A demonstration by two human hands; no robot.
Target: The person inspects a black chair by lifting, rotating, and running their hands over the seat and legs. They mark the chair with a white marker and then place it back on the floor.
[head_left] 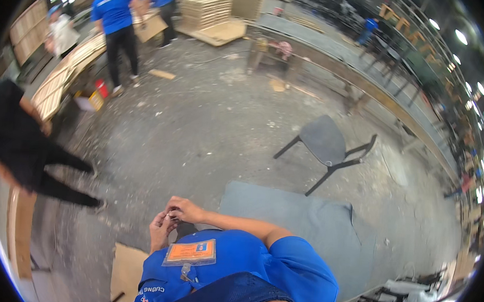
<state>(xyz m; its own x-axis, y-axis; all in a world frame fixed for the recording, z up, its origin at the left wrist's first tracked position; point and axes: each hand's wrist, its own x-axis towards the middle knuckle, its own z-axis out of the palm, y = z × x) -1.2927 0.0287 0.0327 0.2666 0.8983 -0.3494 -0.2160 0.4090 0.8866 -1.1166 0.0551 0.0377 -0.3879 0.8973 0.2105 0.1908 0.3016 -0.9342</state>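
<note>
A worker in a blue shirt (241,250) brings the left hand (160,230) and right hand (186,209) together at the waist on a workshop floor (170,141). The fingers of both are bent and drawn narrow, tips meeting; whether they grip anything cannot be told. Any piece being handled would lie between those fingertips, in front of the body and left of the badge (191,252), too small to make out. The close posture suggests fine handwork midway, though no finished result shows at the hands, and how much is done or left cannot be judged. Beyond, a chair (323,139) with a smooth, rounded grey seat and slim, angular black legs is near a flat, blue-grey mat (277,214), one edge curled. The floor is scuffed grey, flecked with pale spots. Flat brown cardboard (127,263) lies at lower left; farther off, co-workers (115,10) stand near pale, ribbed wooden panels (69,77) and a squared stack of boards (209,10).
</note>
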